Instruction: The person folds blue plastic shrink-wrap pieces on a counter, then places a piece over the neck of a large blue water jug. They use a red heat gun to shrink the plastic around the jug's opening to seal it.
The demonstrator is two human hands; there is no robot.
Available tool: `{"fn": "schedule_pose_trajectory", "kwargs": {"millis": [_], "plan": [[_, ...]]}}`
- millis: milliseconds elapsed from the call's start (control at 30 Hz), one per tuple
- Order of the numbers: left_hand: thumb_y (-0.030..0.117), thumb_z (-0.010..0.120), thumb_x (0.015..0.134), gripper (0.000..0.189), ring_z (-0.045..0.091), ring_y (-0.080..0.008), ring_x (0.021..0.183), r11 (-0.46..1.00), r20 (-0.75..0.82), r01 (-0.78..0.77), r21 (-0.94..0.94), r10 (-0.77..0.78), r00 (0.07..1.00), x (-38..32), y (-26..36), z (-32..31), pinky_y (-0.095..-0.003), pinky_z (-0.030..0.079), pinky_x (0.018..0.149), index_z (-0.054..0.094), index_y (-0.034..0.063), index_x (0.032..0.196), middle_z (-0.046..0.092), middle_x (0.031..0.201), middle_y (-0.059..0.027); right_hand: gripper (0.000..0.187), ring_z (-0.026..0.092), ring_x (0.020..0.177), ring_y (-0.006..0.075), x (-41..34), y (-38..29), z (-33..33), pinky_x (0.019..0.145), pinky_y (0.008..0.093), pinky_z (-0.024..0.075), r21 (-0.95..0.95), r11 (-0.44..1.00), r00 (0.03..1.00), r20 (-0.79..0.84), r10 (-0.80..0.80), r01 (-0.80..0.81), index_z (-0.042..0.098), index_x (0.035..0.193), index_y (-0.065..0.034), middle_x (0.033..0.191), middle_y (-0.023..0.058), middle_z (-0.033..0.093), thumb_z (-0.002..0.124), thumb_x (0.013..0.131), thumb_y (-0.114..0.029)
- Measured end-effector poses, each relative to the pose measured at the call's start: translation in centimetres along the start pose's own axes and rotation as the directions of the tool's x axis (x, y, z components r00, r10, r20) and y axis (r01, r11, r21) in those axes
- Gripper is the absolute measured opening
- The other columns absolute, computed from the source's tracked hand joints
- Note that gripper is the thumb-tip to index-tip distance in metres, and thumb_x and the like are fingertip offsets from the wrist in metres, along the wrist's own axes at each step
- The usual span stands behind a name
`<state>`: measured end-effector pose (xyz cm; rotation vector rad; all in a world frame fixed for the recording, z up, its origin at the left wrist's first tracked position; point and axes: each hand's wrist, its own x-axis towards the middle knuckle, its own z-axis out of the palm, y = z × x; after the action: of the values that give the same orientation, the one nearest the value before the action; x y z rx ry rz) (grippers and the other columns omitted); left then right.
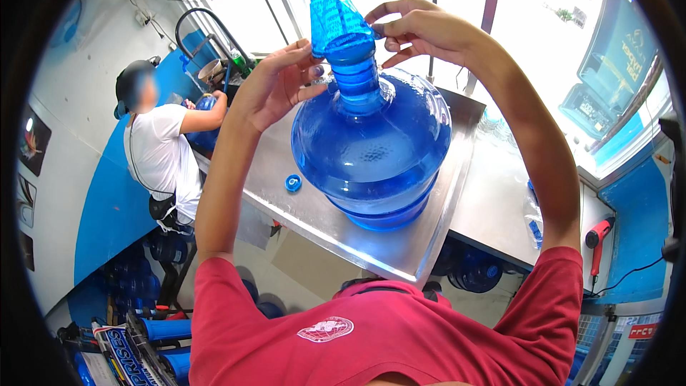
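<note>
A large blue plastic water jug (370, 150) stands upright on a metal counter (396, 257), its neck toward the top of the view. A printed blue plastic seal sleeve (337, 16) sits over the mouth and upper neck, its top standing up crumpled. My left hand (284, 83) is at the left of the neck, fingertips at the sleeve's lower left edge. My right hand (418, 32) is on the other side, thumb and finger closed at the sleeve's right edge. A loose blue bottle cap (293, 183) lies on the counter left of the jug.
At the left, a person in a white shirt (161, 155) handles another blue jug (203, 131) beside a black hose (211, 13). A red heat gun (598, 246) lies on the side counter (493, 193) at the right, near a plastic bag (533, 217). More jugs (477, 271) stand below.
</note>
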<state>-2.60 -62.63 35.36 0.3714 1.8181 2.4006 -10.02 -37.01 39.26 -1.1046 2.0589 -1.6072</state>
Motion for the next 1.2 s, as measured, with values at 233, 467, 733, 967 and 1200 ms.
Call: {"fn": "schedule_pose_trajectory", "kwargs": {"millis": [233,467,733,967,1200], "plan": [[0.022,0.06,0.094,0.035,0.063,-0.0111,0.089,0.998,0.077,0.001,-0.056,0.003,0.997,0.1,-0.1,-0.4,-0.0284,0.062,0.077,0.055,0.0001,0.121,0.061,0.103,-0.0062,0.04,0.057,0.07,0.0088,0.7,-0.4,0.2,0.083,0.0419,0.0598,0.027,0.998,0.998,0.018,0.061,-0.062,0.054,0.122,0.0081,0.081,0.0036,0.057,0.056,0.086,-0.008],[0.023,0.058,0.095,0.039,0.063,-0.0099,0.088,0.988,0.173,0.057,-0.143,-0.031,0.984,-0.3,-0.4,-0.8,-0.0304,0.062,0.078,0.052,-0.0013,0.126,0.061,0.104,-0.0074,0.048,0.057,0.058,0.0087,0.8,-0.5,0.2,0.082,0.0415,0.0598,-0.01,0.997,0.994,0.081,0.076,-0.076,0.045,0.132,0.0083,0.071,0.0062,0.056,0.057,0.091,-0.015],[0.026,0.056,0.096,0.051,0.064,-0.0175,0.102,0.784,-0.001,-0.15,0.602,0.189,0.982,1.0,-0.7,0.3,-0.0315,0.055,0.089,0.045,-0.0065,0.134,0.061,0.119,-0.0119,0.044,0.055,0.062,0.008,-0.4,1.1,-0.8,0.082,0.0412,0.0595,0.061,0.996,0.992,0.115,0.051,-0.059,0.049,0.125,0.0113,0.079,0.0057,0.059,0.059,0.089,-0.013],[0.038,0.055,0.099,0.053,0.061,-0.0175,0.11,0.848,0.089,-0.379,0.37,0.374,0.923,1.4,-2.1,1.7,-0.0321,0.044,0.103,0.053,-0.0026,0.132,0.064,0.119,-0.0126,0.045,0.055,0.06,0.0083,-0.6,1.2,-0.7,0.083,0.0409,0.0595,0.098,0.993,0.994,0.097,0.054,-0.064,0.048,0.127,0.0113,0.074,0.0055,0.057,0.058,0.09,-0.012],[0.035,0.056,0.099,0.042,0.061,-0.0092,0.091,0.859,0.006,-0.454,0.234,0.466,0.885,1.6,-4.8,2.7,-0.0266,0.049,0.086,0.063,-0.0007,0.12,0.067,0.1,-0.0034,0.042,0.062,0.066,0.013,-1.5,2.1,0.6,0.081,0.0393,0.0597,0.013,0.999,0.998,-0.048,-0.031,0.032,0.048,0.128,0.007,0.072,0.0089,0.059,0.058,0.093,-0.014]]}}
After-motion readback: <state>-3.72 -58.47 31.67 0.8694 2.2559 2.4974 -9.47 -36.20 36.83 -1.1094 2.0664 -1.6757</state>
